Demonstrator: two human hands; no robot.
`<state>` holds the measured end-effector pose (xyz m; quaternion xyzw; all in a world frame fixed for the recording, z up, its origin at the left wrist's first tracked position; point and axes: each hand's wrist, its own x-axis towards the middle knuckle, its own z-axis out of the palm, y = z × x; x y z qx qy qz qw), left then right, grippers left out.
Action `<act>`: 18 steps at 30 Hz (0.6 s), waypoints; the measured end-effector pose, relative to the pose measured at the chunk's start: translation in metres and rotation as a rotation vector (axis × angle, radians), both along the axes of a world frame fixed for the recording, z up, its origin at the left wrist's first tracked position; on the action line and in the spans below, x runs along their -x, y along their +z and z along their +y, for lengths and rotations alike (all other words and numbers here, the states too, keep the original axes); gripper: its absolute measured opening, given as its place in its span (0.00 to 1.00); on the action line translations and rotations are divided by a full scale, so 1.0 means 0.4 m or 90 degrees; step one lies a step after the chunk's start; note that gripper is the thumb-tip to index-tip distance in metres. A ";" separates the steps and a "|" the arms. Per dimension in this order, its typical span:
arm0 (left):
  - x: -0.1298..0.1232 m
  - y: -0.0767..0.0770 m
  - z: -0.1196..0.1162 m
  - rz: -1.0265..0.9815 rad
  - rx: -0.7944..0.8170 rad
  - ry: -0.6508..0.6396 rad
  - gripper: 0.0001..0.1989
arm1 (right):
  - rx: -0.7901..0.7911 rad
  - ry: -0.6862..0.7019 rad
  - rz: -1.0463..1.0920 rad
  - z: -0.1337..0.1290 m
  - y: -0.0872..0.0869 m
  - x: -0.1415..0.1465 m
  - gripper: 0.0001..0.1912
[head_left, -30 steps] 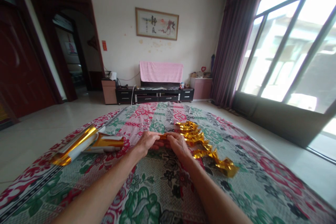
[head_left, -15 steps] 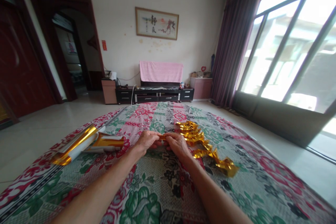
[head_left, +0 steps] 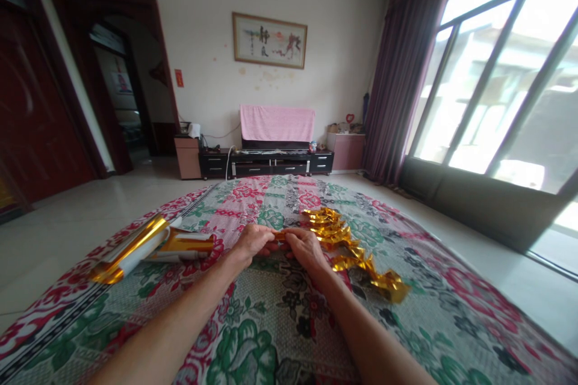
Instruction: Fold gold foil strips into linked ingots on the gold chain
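Above the middle of the flowered cloth, my left hand [head_left: 255, 242] and my right hand [head_left: 305, 246] meet almost fingertip to fingertip. Both are closed, pinching a small piece of gold foil [head_left: 279, 234] stretched between them; most of it is hidden by the fingers. Just right of my right hand lie several crumpled, twisted gold foil pieces [head_left: 334, 231], trailing in a line toward the lower right. To the left of my left hand rest curled sheets of gold foil [head_left: 187, 243] with white backs, one rolled into a tube [head_left: 135, 246].
The flowered cloth [head_left: 246, 346] covers a broad rounded surface in front of me. Beyond it stand a low black cabinet [head_left: 253, 169] and a screen under a pink towel [head_left: 277, 122]. Purple curtains [head_left: 397, 72] and a window are at the right, a dark red door [head_left: 40, 96] at the left.
Almost nothing differs. Both hands keep their pinch on the gold foil at the same spot, with only a slight shift of the fingers.
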<state>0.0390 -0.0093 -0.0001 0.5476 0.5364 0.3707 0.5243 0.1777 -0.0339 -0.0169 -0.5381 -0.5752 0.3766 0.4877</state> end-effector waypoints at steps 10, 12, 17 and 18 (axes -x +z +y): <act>-0.006 0.006 -0.006 -0.053 0.018 0.015 0.14 | 0.009 -0.014 -0.037 0.011 -0.015 -0.002 0.19; -0.008 0.007 -0.008 -0.045 0.016 0.021 0.14 | 0.012 -0.011 -0.032 0.012 -0.016 -0.001 0.20; -0.006 0.002 -0.006 -0.019 0.012 -0.002 0.14 | 0.010 -0.017 -0.038 0.013 -0.015 -0.002 0.20; -0.006 0.000 -0.005 -0.018 0.011 -0.007 0.14 | 0.008 -0.018 -0.039 0.013 -0.015 -0.003 0.20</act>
